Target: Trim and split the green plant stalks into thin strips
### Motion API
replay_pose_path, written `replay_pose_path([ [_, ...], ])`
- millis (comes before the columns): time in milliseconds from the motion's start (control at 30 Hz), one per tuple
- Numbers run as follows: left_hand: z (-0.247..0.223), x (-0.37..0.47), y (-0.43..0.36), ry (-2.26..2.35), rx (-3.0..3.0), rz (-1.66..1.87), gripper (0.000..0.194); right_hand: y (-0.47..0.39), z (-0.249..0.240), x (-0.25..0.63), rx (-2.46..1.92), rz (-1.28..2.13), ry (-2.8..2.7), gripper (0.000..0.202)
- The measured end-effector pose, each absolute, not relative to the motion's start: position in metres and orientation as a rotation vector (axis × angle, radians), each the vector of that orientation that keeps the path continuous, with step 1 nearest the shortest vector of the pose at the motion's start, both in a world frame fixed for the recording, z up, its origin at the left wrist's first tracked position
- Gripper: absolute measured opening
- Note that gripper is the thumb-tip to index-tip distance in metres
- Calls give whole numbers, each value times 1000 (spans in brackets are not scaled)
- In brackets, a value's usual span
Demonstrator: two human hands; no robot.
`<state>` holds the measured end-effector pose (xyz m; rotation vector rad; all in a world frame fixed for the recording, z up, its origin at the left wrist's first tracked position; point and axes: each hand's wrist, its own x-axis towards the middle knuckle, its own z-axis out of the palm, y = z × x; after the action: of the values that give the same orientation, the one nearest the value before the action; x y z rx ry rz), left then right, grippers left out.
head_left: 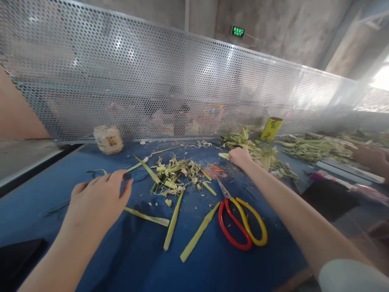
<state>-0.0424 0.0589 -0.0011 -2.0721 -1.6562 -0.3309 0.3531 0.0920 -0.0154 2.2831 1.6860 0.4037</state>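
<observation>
My left hand (pixel 99 196) hovers over the left side of the blue tabletop (pixel 146 259), thumb and forefinger closed around a small black disc (pixel 127 176). Farther off, my right hand (pixel 239 156) is closed in a fist on a pale green stalk (pixel 224 155), whose end sticks out to its left. It rests by a heap of leafy green stalks (pixel 264 156). Between my hands lies a pile of shredded plant scraps (pixel 176 172). Several cut strips, one a flat green strip (pixel 199 233), lie nearer me. Scissors (pixel 240 219) with one red and one yellow handle lie partly open beside them.
A perforated metal screen (pixel 136 81) closes off the far edge. A wrapped roll (pixel 108 139) stands back left, a yellow-green can (pixel 271 129) back right. Another person's hand (pixel 369 158) is at far right near more stalks (pixel 319 147). A dark flat object (pixel 21 259) sits lower left.
</observation>
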Motion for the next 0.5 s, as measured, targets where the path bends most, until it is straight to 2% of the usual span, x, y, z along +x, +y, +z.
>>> replay_pose_path([
  [333, -1, -41, 57, -1625, -2068, -366, 39, 85, -23, 356, 2224, 502, 1778, 28],
  [500, 1, -40, 55, -1659, -2104, -323, 40, 83, -23, 355, 2157, 469, 1841, 34],
])
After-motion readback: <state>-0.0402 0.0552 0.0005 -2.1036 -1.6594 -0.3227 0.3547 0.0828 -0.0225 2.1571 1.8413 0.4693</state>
